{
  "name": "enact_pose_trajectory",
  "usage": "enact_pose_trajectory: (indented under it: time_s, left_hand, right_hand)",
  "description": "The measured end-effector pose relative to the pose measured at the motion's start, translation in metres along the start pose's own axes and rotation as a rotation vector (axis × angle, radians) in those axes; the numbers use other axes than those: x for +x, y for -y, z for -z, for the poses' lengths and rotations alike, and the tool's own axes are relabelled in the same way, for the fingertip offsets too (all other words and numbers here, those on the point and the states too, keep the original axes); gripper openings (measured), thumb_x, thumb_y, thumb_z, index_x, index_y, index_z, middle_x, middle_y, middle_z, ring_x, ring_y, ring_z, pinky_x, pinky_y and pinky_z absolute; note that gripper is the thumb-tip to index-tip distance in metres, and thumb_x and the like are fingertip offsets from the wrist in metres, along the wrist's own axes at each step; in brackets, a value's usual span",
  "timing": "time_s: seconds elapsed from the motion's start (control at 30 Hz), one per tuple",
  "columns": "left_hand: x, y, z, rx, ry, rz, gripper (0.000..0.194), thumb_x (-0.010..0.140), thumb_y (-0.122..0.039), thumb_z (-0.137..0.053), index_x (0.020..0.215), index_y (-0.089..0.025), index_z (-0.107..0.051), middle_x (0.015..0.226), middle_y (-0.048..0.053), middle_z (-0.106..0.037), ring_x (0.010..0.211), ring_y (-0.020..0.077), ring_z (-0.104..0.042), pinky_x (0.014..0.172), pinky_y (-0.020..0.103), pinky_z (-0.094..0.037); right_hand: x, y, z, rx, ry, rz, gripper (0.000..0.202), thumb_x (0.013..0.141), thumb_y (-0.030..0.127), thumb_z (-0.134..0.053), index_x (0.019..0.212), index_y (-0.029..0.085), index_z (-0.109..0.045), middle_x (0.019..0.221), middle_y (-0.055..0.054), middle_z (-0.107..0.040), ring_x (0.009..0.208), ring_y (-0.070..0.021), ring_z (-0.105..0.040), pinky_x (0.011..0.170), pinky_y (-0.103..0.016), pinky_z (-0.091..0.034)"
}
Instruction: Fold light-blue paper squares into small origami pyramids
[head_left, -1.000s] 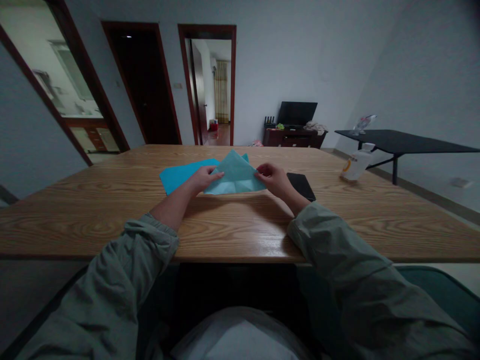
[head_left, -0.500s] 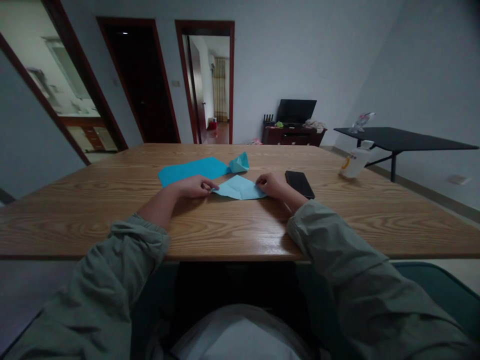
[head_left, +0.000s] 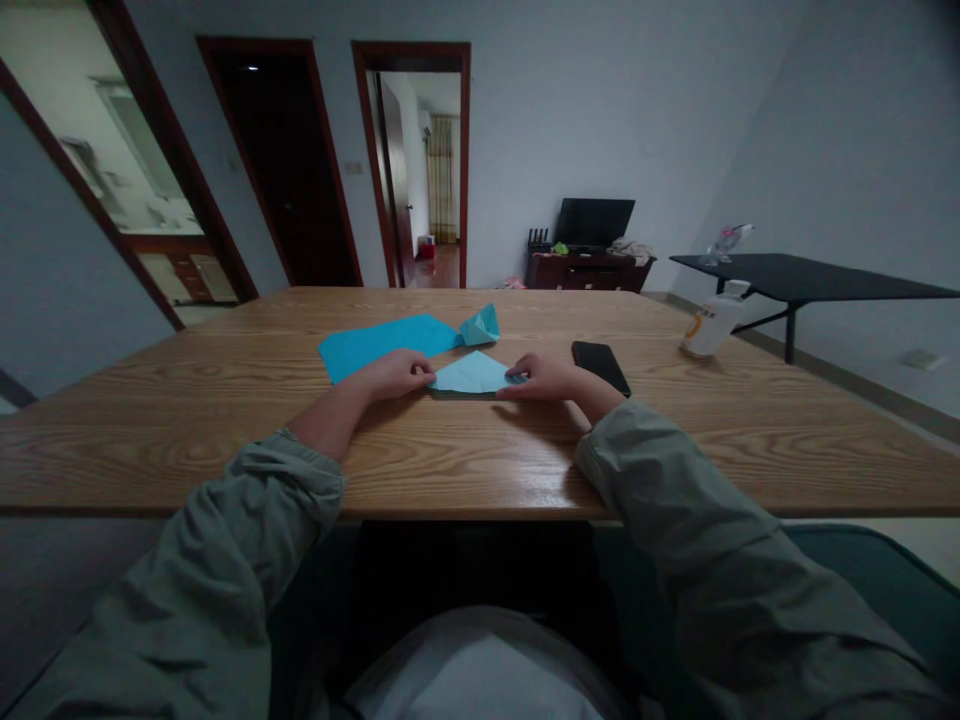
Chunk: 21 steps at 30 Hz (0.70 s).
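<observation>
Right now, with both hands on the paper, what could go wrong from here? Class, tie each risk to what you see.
The left hand and right hand hold opposite ends of the light blue paper, so uneven pulling might skew or tear it.

The small folded shape stands just behind that paper and could be knocked over.

The flat black object lies close to the right forearm, which might nudge it.

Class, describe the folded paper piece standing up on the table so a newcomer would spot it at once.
Find the wooden table. Beyond the pale blue paper held between the left hand and right hand, by the right corner of the bright blue paper, sits the folded paper piece. Its raised, peaked shape sets it apart from those two flatter papers.
</observation>
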<state>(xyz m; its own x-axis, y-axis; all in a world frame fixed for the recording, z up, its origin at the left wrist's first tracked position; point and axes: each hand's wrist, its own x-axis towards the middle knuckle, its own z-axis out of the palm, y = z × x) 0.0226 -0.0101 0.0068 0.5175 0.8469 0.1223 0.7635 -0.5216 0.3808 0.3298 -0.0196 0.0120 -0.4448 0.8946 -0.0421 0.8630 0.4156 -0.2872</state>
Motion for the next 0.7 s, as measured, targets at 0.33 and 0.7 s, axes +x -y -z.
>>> enact_pose_trajectory:
  time_s: [0.33, 0.7]
  left_hand:
    - [0.0001, -0.0012, -0.0034, -0.101, -0.099, 0.066, 0.032, 0.078, -0.044, -0.056, 0.095, -0.017, -0.062, 0.089, 0.005, -0.068, 0.076, 0.0160, -0.060, 0.064, 0.025, -0.044]
    - [-0.0031, -0.0055, -0.0002, -0.048, 0.011, 0.051, 0.039, 0.069, -0.051, -0.067, 0.091, -0.018, -0.070, 0.080, 0.002, -0.067, 0.070, 0.0149, -0.057, 0.060, 0.024, -0.040]
  right_hand:
    - [-0.0023, 0.0071, 0.0012, -0.039, -0.028, -0.127, 0.029, 0.084, 0.032, -0.057, 0.103, 0.018, -0.074, 0.087, -0.006, -0.072, 0.072, -0.0166, -0.061, 0.065, -0.024, -0.041]
    - [-0.0014, 0.0053, -0.0018, -0.015, -0.104, -0.142, 0.026, 0.086, 0.031, -0.056, 0.102, 0.018, -0.072, 0.090, -0.007, -0.071, 0.074, -0.0169, -0.061, 0.063, -0.024, -0.041]
